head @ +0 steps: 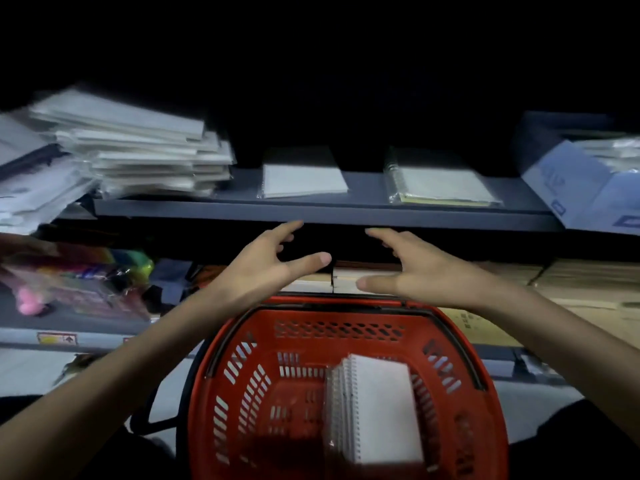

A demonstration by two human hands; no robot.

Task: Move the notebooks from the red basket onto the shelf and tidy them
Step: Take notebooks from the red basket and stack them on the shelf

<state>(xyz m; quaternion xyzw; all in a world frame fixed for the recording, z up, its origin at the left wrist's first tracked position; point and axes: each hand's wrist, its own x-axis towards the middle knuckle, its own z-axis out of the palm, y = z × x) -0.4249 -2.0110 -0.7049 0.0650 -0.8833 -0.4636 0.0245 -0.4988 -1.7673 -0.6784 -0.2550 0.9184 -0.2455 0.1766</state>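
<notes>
- Basket of red slotted plastic (343, 315) sits nearest, low in the middle of the view, with black handles lying along its rim.
- A stack of white spiral-bound notebooks in clear wrap (377, 407) lies inside it, toward its right side, spirals to the left.
- Both bare forearms reach forward over the basket, one from each lower corner.
- The left hand (273, 261) is spread wide, fingers slightly bent, thumb stretched toward the middle; it holds nothing.
- The right hand (412, 268) mirrors it, fingers apart and loosely bent, thumb pointing inward, also holding nothing.
- The two thumbs are near each other but apart, above the basket's far rim.
- The fingertips are just under the front lip of the grey metal shelf (311, 211); whether they touch it cannot be told.
- Behind the hands, on a lower level, are bright mixed packets (79, 282) at left and brown cardboard boxes (588, 278) at right.
- On the grey shelf a wrapped white notebook (303, 180) lies flat in the middle, and a wrapped spiral-bound notebook (443, 188) lies flat well to its right.
- A blurred, uneven pile of wrapped white pads (145, 150) fills the shelf's left end; a pale blue box (581, 188) stands at its right end.
</notes>
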